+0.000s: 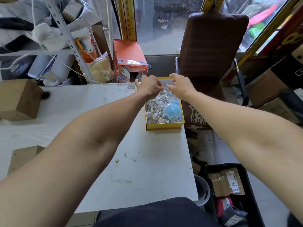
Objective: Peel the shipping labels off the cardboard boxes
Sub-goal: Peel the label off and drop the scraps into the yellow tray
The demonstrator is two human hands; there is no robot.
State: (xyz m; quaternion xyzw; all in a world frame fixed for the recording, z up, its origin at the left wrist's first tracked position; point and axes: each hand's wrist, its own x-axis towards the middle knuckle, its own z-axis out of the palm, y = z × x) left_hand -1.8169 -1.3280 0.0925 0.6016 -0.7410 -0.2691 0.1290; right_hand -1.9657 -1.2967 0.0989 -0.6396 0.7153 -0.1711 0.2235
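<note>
Both my arms reach out over a yellow box (pixel 164 126) at the far right edge of the white table (pixel 98 136). The box holds several crumpled white label scraps (pixel 157 110) and a blue wad (pixel 174 112). My left hand (pixel 148 86) hovers over the box's far left side with its fingers curled down. My right hand (pixel 179 85) is beside it, and its fingertips pinch a small crumpled label scrap (pixel 168 85) above the pile. A brown cardboard box (pixel 18 99) stands at the table's left edge, and another cardboard box (pixel 23 157) lies nearer me on the left.
A brown chair (pixel 211 51) stands right behind the yellow box. An orange carton (pixel 129 58) and cluttered shelving (pixel 65 38) are beyond the table. A black crate (pixel 252 194) with parcels sits on the floor at lower right, next to a grey bucket (pixel 202 190).
</note>
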